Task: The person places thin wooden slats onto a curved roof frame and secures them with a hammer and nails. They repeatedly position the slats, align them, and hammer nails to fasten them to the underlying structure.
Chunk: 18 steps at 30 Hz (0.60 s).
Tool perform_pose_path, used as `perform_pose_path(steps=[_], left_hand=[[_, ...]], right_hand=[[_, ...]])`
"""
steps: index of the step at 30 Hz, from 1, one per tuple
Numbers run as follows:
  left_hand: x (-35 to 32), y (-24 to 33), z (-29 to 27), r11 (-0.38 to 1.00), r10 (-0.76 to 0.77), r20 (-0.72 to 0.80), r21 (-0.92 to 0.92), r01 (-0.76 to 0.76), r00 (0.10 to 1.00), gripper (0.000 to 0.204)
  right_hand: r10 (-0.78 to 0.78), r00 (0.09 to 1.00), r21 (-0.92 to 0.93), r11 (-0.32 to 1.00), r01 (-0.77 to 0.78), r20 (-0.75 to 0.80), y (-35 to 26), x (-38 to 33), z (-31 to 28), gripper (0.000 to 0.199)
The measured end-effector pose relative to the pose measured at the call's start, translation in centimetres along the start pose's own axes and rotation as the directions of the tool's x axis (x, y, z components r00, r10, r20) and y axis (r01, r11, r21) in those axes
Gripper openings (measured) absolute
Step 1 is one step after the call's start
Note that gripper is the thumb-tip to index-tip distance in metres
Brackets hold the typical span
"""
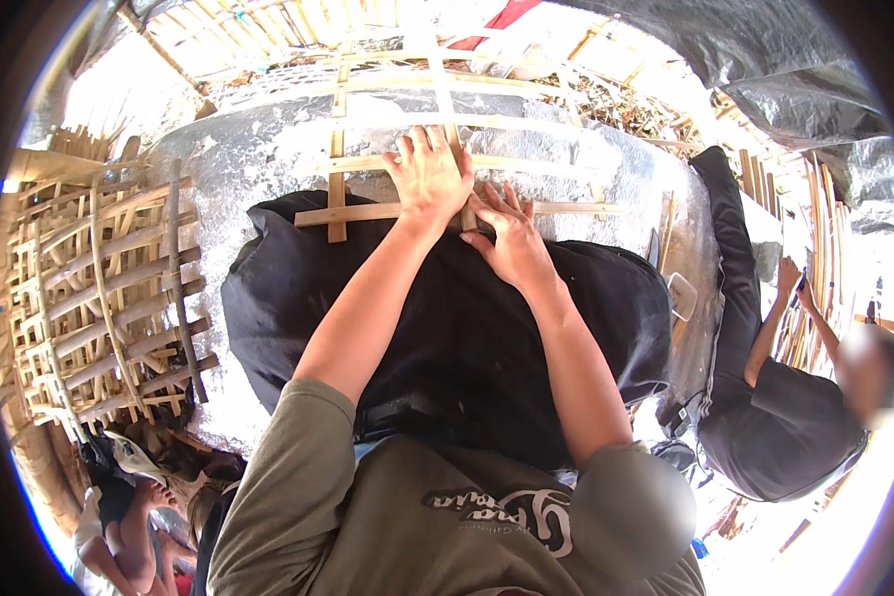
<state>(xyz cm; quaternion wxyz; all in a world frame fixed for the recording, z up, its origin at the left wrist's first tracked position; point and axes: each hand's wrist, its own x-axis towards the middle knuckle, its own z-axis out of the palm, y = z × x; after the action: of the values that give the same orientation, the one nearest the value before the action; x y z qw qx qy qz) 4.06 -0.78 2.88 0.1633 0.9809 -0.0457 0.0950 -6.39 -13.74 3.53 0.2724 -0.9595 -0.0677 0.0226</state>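
A lattice of pale bamboo slats lies in front of me, with two long slats running away and several slats crossing them. Spread over the slats near the right-hand long one is my left hand, palm down with fingers stretched out. My right hand rests just nearer and to its right, touching the near end of that long slat, its fingers extended and apart. The nearest cross slat passes beneath both hands. Parts of the crossing are hidden under them.
Black cloth covers my lap below the lattice. Woven bamboo panels stand at the left. Thin strips lie to the right on the grey sheet. A person in dark clothes sits at the right; another person's legs show lower left.
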Motion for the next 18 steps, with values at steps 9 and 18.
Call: perform_pose_path(steps=[9,18], left_hand=[[-0.3,-1.8,1.3,0.989,0.01,0.015,0.145,-0.012,1.0,0.084],[-0.6,-2.2,0.7,0.997,0.059,0.204,0.03,-0.067,0.977,0.077]], right_hand=[[0.01,1.0,-0.005,1.0,-0.01,-0.024,-0.2,0.1,0.3,0.066],[-0.01,0.998,-0.019,1.0,0.009,-0.057,-0.1,-0.1,0.5,0.066]])
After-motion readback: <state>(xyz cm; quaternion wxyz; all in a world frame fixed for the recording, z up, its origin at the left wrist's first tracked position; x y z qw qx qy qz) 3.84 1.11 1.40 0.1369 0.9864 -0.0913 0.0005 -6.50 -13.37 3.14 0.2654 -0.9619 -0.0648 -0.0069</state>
